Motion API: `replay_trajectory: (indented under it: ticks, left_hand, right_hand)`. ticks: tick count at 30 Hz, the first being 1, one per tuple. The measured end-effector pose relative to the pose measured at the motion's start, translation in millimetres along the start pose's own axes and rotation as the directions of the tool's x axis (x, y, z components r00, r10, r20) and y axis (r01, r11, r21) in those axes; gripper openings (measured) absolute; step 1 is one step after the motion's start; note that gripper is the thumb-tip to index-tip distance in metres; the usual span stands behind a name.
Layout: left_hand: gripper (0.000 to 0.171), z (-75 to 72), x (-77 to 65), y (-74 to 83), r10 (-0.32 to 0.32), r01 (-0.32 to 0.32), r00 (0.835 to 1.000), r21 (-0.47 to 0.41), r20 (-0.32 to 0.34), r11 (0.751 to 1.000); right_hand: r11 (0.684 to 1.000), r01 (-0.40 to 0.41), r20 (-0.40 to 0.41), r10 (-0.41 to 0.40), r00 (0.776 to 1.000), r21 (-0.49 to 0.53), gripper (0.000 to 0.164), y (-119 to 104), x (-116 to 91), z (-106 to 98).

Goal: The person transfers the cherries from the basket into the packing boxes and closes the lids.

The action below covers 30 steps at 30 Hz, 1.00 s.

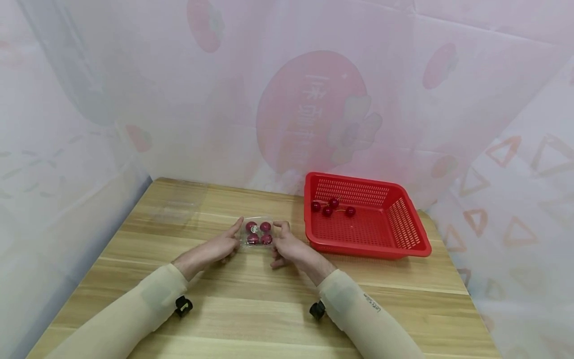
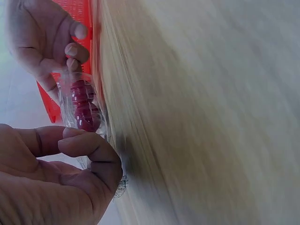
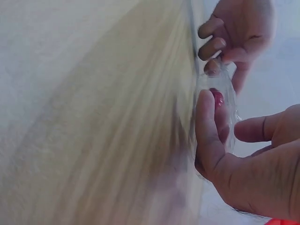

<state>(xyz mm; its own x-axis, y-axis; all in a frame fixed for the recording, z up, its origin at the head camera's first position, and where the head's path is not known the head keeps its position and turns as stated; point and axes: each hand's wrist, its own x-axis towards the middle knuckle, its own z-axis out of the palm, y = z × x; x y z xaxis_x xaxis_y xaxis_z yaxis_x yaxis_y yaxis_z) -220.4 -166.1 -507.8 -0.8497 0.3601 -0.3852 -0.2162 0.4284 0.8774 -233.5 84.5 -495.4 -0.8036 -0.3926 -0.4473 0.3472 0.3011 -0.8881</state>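
A clear plastic clamshell box (image 1: 257,246) with several dark red cherries (image 1: 265,226) inside sits on the wooden table in the head view, a small round sticker on its lid. My left hand (image 1: 224,244) grips the box's left edge, its index finger reaching forward along that side. At the opposite edge, my right hand (image 1: 289,246) holds the box between thumb and fingers. The left wrist view shows the cherries (image 2: 85,105) side-on through the plastic, between both hands. In the right wrist view, one right finger lies along the box wall (image 3: 229,96).
To the right stands a red perforated basket (image 1: 367,248) with several loose stemmed cherries (image 1: 334,203) at its back left. More clear plastic packaging (image 1: 179,204) lies at the table's back left. A printed cloth wall (image 1: 237,109) closes off the back of the table (image 1: 251,309).
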Motion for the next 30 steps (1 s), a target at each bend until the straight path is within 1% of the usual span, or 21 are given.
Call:
replay_trajectory:
  ticks: [5, 7, 11, 13, 17, 22, 27, 30]
  left_hand:
    - [0.096, -3.0, -1.4, -1.2, 0.011, -0.011, 1.0, 0.055, -0.004, 0.998]
    - [0.096, -3.0, -1.8, -1.1, 0.012, -0.011, 1.0, 0.079, -0.011, 0.997]
    - [0.093, -2.3, -1.9, -0.7, 0.018, -0.015, 1.0, 0.103, -0.023, 0.995]
    - [0.093, -1.9, -1.8, -0.7, 0.02, -0.017, 0.999, 0.11, -0.027, 0.994]
    - [0.094, -1.1, -2.0, 0.2, 0.031, -0.026, 0.999, 0.125, -0.034, 0.992]
    - [0.096, -0.2, -1.3, 0.8, 0.043, -0.038, 0.998, 0.123, -0.038, 0.992]
    - [0.099, 0.3, -0.3, -0.3, 0.038, -0.034, 0.999, 0.099, -0.035, 0.995]
    - [0.1, -0.3, -1.7, -0.1, 0.033, -0.029, 0.999, 0.088, -0.037, 0.996]
  right_hand:
    - [0.999, -0.016, -0.003, 0.016, 1.0, -0.038, 0.059, 1.3, 1.3, -1.4]
    - [0.999, -0.028, 0.0, 0.028, 1.0, -0.042, 0.06, 2.9, 1.9, -1.6]
    - [0.999, -0.046, 0.005, 0.046, 0.999, -0.01, 0.064, 4.3, 1.9, -1.6]
    - [0.999, -0.053, 0.001, 0.053, 0.999, 0.011, 0.069, 4.4, 1.9, -1.6]
    - [0.997, -0.063, -0.009, 0.063, 0.998, 0.04, 0.074, 5.7, 4.0, -1.5]
    - [0.996, -0.046, -0.014, 0.047, 0.999, 0.07, 0.079, 8.0, 6.9, 0.9]
    - [0.996, -0.043, -0.003, 0.043, 0.999, 0.073, 0.076, 7.5, 5.8, 1.3]
    - [0.998, -0.041, -0.005, 0.041, 0.999, 0.055, 0.074, 6.7, 4.8, 0.5]
